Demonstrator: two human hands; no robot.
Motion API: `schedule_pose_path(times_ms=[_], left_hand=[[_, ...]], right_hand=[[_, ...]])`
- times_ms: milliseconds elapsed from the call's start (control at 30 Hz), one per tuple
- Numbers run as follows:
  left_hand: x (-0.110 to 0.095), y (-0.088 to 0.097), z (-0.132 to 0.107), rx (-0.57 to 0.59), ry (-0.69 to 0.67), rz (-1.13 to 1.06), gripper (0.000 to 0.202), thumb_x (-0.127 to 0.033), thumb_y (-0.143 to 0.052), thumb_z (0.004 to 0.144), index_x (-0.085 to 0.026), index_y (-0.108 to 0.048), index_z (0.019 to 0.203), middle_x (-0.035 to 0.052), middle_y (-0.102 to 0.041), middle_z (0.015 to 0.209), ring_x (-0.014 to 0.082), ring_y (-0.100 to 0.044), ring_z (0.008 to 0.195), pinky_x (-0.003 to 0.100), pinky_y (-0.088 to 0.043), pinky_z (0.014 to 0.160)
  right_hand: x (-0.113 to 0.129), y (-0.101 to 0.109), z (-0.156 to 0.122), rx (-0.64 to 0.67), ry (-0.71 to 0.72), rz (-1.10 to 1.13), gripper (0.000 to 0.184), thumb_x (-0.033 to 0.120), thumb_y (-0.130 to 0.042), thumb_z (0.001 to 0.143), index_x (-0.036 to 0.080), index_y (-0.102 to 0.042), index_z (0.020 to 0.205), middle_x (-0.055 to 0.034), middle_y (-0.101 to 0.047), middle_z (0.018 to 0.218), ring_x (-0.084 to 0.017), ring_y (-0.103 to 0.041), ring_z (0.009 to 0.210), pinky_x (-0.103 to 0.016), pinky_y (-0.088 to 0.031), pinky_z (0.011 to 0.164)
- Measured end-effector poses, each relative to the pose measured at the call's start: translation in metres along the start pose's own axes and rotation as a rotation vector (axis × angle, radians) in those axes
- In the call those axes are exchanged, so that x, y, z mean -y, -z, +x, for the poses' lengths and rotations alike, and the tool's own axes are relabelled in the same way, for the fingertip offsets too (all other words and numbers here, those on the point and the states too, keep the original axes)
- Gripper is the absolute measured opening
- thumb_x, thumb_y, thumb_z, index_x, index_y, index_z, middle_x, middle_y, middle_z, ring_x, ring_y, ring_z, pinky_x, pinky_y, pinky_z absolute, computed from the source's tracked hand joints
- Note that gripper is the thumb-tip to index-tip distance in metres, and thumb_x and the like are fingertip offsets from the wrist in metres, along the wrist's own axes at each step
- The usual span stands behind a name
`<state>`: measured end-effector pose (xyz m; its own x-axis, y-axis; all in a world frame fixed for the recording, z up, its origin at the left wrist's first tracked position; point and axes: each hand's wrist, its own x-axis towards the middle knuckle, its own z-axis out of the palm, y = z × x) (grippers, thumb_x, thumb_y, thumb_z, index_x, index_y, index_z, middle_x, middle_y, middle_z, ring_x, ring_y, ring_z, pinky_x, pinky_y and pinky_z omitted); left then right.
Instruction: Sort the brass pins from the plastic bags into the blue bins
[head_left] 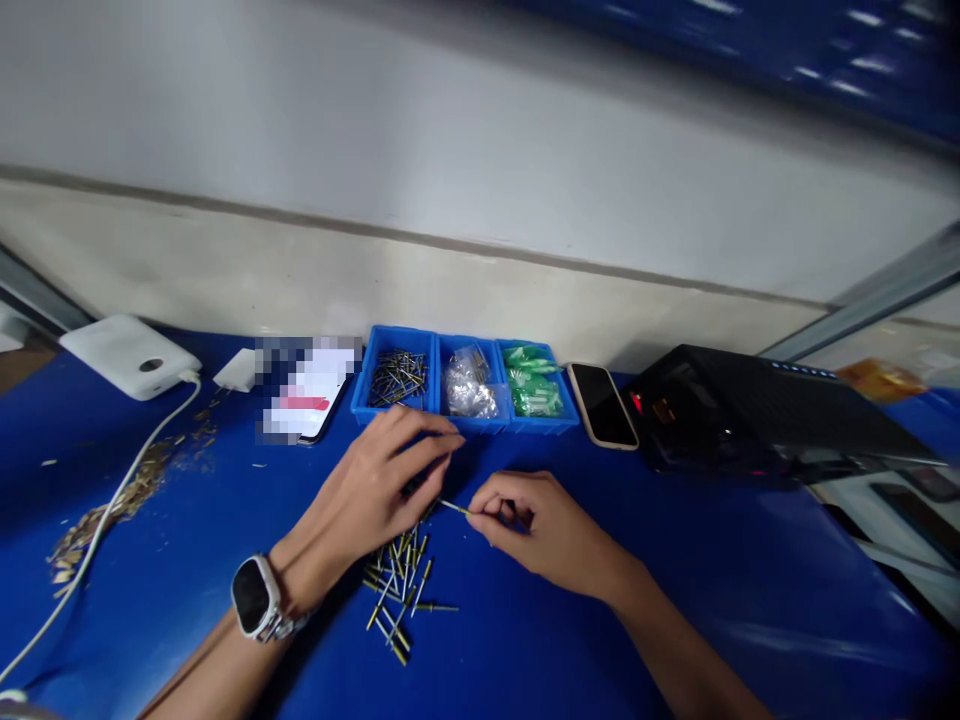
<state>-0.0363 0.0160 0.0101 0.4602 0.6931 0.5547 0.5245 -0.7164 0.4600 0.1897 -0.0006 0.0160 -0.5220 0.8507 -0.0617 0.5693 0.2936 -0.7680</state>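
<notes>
My right hand [525,518] pinches a blind rivet [454,507] by its yellow end between thumb and forefinger. The rivet's thin silver stem points left, towards my left hand [397,470]. That hand is curled with its thumb and fingertips close together; what lies between them, if anything, is hidden. Below it, a loose pile of blind rivets [405,580] with yellow and silver parts is spread on the blue table [540,640]. Behind my left hand stands a blue bin [361,392] with more rivets.
Beside that bin are a blue bin with clear bags [471,385] and one with green packets [534,382]. Phones [604,405] [319,390] flank the bins. A black device [720,410] stands right. A white power bank [131,355], its cable and scattered debris [112,515] lie left.
</notes>
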Motion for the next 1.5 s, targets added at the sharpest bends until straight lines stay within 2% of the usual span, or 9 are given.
schedule_pose_path(times_ms=[133,300,500,633,800,1000,1200,1333,1500], left_hand=[[-0.003,-0.003,-0.003,0.127,-0.021,-0.111,0.023,-0.019,-0.057,0.093,-0.02,-0.065,0.114,0.0071,-0.064,0.106,0.0209,-0.059,0.097,0.038,-0.05,0.085],[-0.006,-0.011,-0.004,0.161,0.051,-0.238,0.017,-0.022,-0.054,0.098,-0.021,-0.069,0.105,0.0048,-0.069,0.096,0.0178,-0.063,0.087,0.033,-0.052,0.076],[-0.014,-0.027,-0.007,0.094,0.351,-0.6,0.05,-0.02,-0.06,0.094,-0.024,-0.045,0.142,0.0007,-0.071,0.088,0.0132,-0.067,0.077,0.028,-0.057,0.073],[-0.015,-0.028,-0.005,0.023,0.426,-0.638,0.024,-0.027,-0.062,0.093,-0.023,-0.068,0.115,0.0023,-0.073,0.087,0.0139,-0.069,0.076,0.027,-0.058,0.071],[-0.015,-0.031,-0.003,-0.101,0.513,-0.751,0.018,-0.028,-0.068,0.09,-0.019,-0.068,0.105,0.0025,-0.075,0.08,0.0148,-0.071,0.072,0.026,-0.059,0.067],[-0.015,-0.028,-0.005,-0.128,0.431,-0.503,0.015,-0.031,-0.065,0.092,-0.022,-0.071,0.103,0.0035,-0.075,0.091,0.0172,-0.07,0.083,0.031,-0.057,0.075],[-0.007,-0.022,-0.005,-0.014,0.199,-0.283,0.029,-0.02,-0.051,0.099,-0.022,-0.062,0.126,0.007,-0.071,0.106,0.0192,-0.065,0.095,0.037,-0.054,0.082],[-0.006,-0.018,-0.005,0.005,0.082,-0.18,0.036,-0.017,-0.053,0.097,-0.02,-0.055,0.133,0.0099,-0.064,0.121,0.0208,-0.06,0.108,0.039,-0.051,0.092],[-0.009,-0.018,-0.005,0.012,0.044,-0.255,0.018,-0.019,-0.057,0.097,-0.018,-0.066,0.112,0.0064,-0.069,0.1,0.0169,-0.063,0.091,0.031,-0.054,0.078]], right_hand=[[0.001,0.007,0.002,-0.145,0.012,0.066,0.01,0.024,-0.062,0.09,0.021,-0.067,0.082,0.0033,-0.065,0.067,-0.011,-0.055,0.058,-0.022,-0.04,0.056],[0.006,0.007,0.002,-0.206,0.023,0.093,0.017,0.028,-0.059,0.094,0.021,-0.067,0.081,0.0024,-0.067,0.068,-0.012,-0.059,0.061,-0.024,-0.042,0.058],[0.005,-0.004,0.002,-0.275,0.056,0.132,0.012,0.027,-0.057,0.094,0.021,-0.061,0.085,0.0011,-0.064,0.073,-0.013,-0.058,0.062,-0.024,-0.042,0.056],[0.001,-0.011,0.001,-0.229,0.028,0.128,0.009,0.026,-0.064,0.088,0.021,-0.058,0.084,0.0023,-0.062,0.073,-0.011,-0.056,0.06,-0.023,-0.041,0.054],[0.002,-0.017,0.003,-0.225,-0.025,0.113,0.01,0.03,-0.062,0.091,0.02,-0.065,0.088,0.0002,-0.07,0.077,-0.013,-0.061,0.064,-0.023,-0.041,0.057],[0.006,-0.017,0.004,-0.215,-0.016,0.123,0.025,0.027,-0.056,0.095,0.02,-0.067,0.073,0.0013,-0.069,0.067,-0.012,-0.06,0.06,-0.023,-0.041,0.057],[0.005,-0.017,0.003,-0.22,-0.024,0.22,0.025,0.026,-0.056,0.093,0.019,-0.063,0.069,0.0017,-0.064,0.059,-0.012,-0.058,0.055,-0.023,-0.041,0.055],[0.006,-0.018,0.003,-0.22,-0.072,0.349,0.025,0.028,-0.058,0.092,0.019,-0.063,0.069,0.0006,-0.067,0.057,-0.013,-0.061,0.053,-0.024,-0.043,0.056],[0.01,-0.017,0.0,-0.182,-0.085,0.455,0.028,0.033,-0.056,0.094,0.018,-0.063,0.072,0.0014,-0.066,0.054,-0.01,-0.055,0.047,-0.022,-0.039,0.05]])
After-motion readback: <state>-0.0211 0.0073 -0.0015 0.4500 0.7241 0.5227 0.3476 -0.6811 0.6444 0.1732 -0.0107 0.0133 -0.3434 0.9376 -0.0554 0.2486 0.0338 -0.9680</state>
